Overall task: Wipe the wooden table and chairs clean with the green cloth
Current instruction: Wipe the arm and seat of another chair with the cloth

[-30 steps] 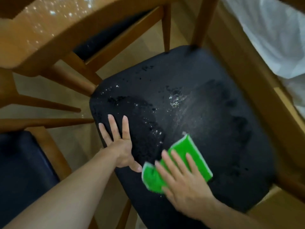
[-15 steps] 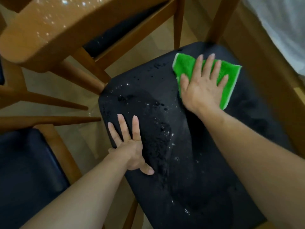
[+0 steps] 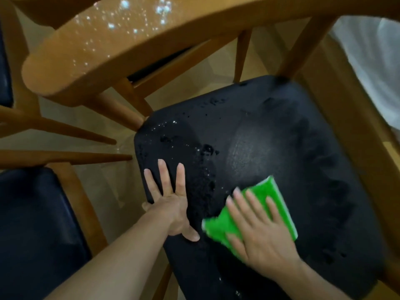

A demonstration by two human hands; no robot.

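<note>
The right hand (image 3: 263, 232) lies flat with straight fingers on the bright green wiping cloth (image 3: 253, 213), pressing it down on the near part of the black padded chair seat (image 3: 292, 148). The left hand (image 3: 171, 202) is flat too, fingers spread wide, resting on the seat's left edge and holding nothing. Little wet drops shine on the seat. The curved brown wooden chair back (image 3: 121, 46), far and left, has shiny drops as well.

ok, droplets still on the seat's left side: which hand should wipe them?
Right hand: it already presses the green cloth beside them. Left hand lies flat on the seat, bracing.
</note>
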